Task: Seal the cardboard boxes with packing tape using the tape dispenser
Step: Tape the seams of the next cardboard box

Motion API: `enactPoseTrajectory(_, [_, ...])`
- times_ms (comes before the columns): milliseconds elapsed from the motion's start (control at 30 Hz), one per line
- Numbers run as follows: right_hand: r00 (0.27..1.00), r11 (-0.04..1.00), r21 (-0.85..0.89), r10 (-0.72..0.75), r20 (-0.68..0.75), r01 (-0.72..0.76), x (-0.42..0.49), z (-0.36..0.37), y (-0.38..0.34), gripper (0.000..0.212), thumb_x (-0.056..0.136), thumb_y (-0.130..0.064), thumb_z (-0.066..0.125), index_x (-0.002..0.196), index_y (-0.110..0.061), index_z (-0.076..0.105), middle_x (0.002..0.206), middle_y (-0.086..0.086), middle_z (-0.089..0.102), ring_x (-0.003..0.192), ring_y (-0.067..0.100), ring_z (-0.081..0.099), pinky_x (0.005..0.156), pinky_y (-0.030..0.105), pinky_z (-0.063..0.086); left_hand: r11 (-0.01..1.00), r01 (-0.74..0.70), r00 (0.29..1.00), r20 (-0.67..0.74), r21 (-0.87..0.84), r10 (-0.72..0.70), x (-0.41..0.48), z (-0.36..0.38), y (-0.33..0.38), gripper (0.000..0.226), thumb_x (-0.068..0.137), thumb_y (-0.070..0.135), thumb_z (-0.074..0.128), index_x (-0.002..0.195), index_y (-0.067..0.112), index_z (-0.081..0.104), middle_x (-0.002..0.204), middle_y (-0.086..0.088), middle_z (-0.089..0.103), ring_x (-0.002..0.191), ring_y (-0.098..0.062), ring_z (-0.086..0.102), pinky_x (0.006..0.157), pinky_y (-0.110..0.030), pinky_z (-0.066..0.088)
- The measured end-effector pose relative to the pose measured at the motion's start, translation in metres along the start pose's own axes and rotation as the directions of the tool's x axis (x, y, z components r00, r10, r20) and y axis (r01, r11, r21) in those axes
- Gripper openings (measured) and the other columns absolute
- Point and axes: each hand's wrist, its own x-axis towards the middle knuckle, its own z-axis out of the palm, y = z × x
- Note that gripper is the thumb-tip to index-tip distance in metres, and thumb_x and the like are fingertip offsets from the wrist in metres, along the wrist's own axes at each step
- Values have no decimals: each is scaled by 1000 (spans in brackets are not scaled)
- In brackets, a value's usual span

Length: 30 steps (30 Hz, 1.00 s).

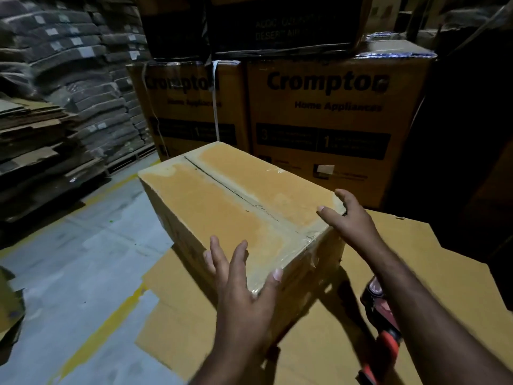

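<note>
Cardboard box (222, 207) sits on flattened cardboard sheet (416, 259), long seam running away from me; glossy tape appears laid along seam & near edge. L hand (244, 279) has fingers spread, flat against near-left corner. R hand (349, 220) likewise spread on near-right corner. Neither grips anything. Tape dispenser (380, 309) lies on sheet under R forearm, unheld. My read: box being positioned btwn tape passes. Next move needs R hand off box, back onto dispenser handle
</note>
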Motion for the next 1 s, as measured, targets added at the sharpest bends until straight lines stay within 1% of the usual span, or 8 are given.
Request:
enactPoseTrajectory(100, [1000, 1000, -4, -28, -3, 28, -7, 1, -7, 80, 82, -64, 65, 149, -34, 33, 153, 5, 38, 132, 28, 44, 100, 44, 43, 997, -75, 981, -183, -30, 68, 13, 3, -23, 59, 96, 56, 53, 149, 30, 43, 164, 29, -9, 154, -3, 2, 113, -33, 34])
enactPoseTrajectory(200, [997, 997, -30, -75, 25, 76, -23, 3, -19, 85, 80, -64, 66, 150, -27, 35, 153, 4, 40, 135, 26, 43, 103, 41, 43, 997, -1, 956, -292, -75, -21, 29, -15, -35, 56, 102, 42, 51, 153, 24, 37, 167, 16, 5, 142, 16, 21, 108, -15, 27])
enactPoseTrajectory(300, [995, 996, -35, -80, 67, 83, -40, 8, -26, 89, 73, -70, 69, 146, -29, 39, 148, 6, 46, 126, 27, 51, 95, 42, 50, 945, 221, 869, -392, -239, -302, 42, -40, -52, 59, 103, 30, 56, 155, 14, 35, 162, -1, 32, 147, -13, 32, 113, -23, 25])
enactPoseTrajectory(400, [992, 995, 99, -38, 122, 26, -46, 14, -23, 96, 62, -77, 73, 141, -32, 42, 138, 5, 52, 115, 23, 57, 91, 46, 55, 852, 343, 805, -344, -396, -484, 47, -53, -68, 75, 86, 55, 60, 146, 12, 51, 149, -4, 52, 139, -22, 46, 119, -44, 33])
enactPoseTrajectory(600, [967, 861, 494, -10, 254, -121, -55, 17, -22, 83, 67, -56, 75, 140, -25, 48, 130, 4, 60, 109, 19, 63, 82, 37, 56, 877, 281, 856, -313, -389, -412, 46, -59, -66, 85, 70, 66, 64, 139, 17, 57, 137, -1, 63, 129, -24, 57, 110, -54, 43])
enactPoseTrajectory(767, [981, 837, 538, -172, 90, 98, -69, -12, -62, 56, 78, -47, 69, 127, -23, 56, 114, -4, 65, 103, 12, 65, 71, 26, 56, 925, 110, 917, -322, -364, -236, 56, -94, 1, 21, 95, 32, 60, 83, 18, 71, 80, 2, 70, 73, -6, 67, 68, -23, 51])
enactPoseTrajectory(900, [949, 811, 494, -293, -120, 313, -85, -36, -105, 21, 89, -36, 65, 108, -28, 62, 95, -7, 72, 87, 7, 70, 62, 19, 54, 881, 72, 924, -301, -468, -236, 74, -124, 44, 29, 96, 28, 58, 72, 14, 66, 69, -2, 61, 65, -19, 57, 58, -32, 41])
enactPoseTrajectory(1000, [918, 791, 472, -293, -266, 389, -98, -53, -131, 25, 86, -43, 68, 106, -28, 66, 98, 0, 75, 93, 16, 72, 75, 37, 60, 839, 82, 958, -190, -539, -216, 81, -136, 65, 28, 95, 32, 56, 82, 10, 69, 70, -7, 62, 61, -20, 60, 52, -32, 42])
